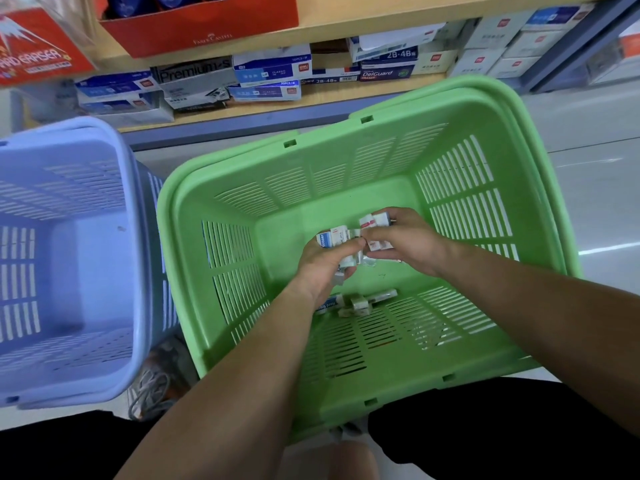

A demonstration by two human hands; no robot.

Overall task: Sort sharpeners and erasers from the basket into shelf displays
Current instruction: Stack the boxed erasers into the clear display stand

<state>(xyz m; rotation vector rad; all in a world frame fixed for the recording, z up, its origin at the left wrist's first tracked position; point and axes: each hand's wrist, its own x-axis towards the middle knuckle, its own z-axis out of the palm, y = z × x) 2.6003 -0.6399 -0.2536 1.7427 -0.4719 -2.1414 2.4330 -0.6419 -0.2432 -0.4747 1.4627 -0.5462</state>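
A green plastic basket (346, 368) stands in front of me on the floor. Both my hands are down inside it. My left hand (322, 268) grips a bunch of small white erasers (334, 239), one with a blue band. My right hand (408, 244) holds several more white erasers (375, 221) with red marks, and its fingertips touch the left hand's bunch. A few more erasers and small items (356, 303) lie on the basket floor just below my left wrist.
A blue basket (104, 341) stands to the left, touching the green one. Beyond the baskets runs a low wooden shelf (242, 112) with boxes of erasers (266, 77). A red display box (207, 29) sits on the shelf above.
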